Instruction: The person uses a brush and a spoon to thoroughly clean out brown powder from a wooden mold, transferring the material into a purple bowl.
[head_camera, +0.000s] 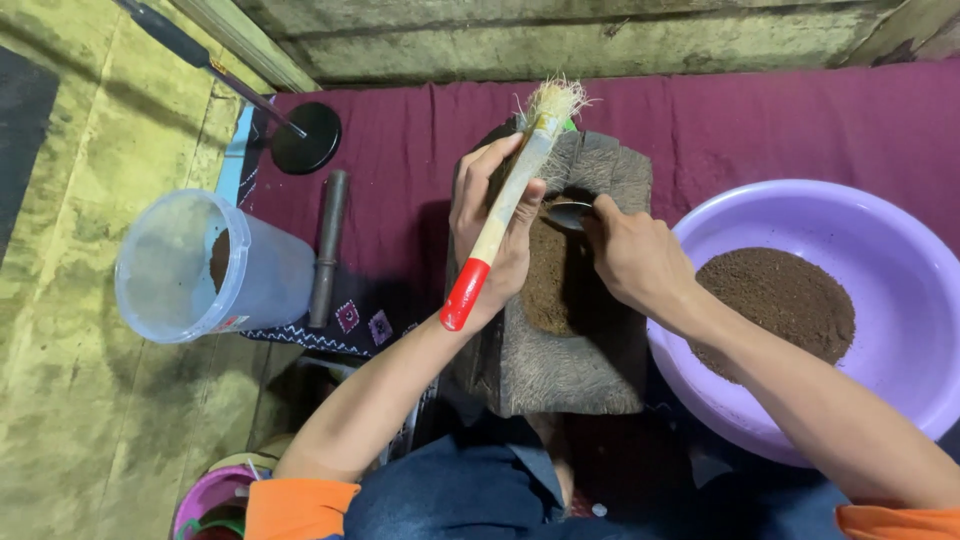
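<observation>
My left hand (492, 232) grips a brush (508, 196) with a pale wooden handle, a red end and frayed bristles pointing away from me. My right hand (632, 255) holds a metal spoon (568, 213) whose bowl dips into brown powder (548, 285) lying in the hollow of a grey stone block (575, 365) in front of me. The spoon's handle is hidden inside my fist. To the right stands a purple plastic basin (880, 250) with a mound of the same brown powder (785, 300) in it.
A clear plastic jar (205, 268) with a little powder lies on its side at the left. Near it are a grey metal rod (327, 245) and a black round-based stand (305, 138). A maroon cloth (780, 120) covers the floor; a pink container (210, 500) shows at the bottom left.
</observation>
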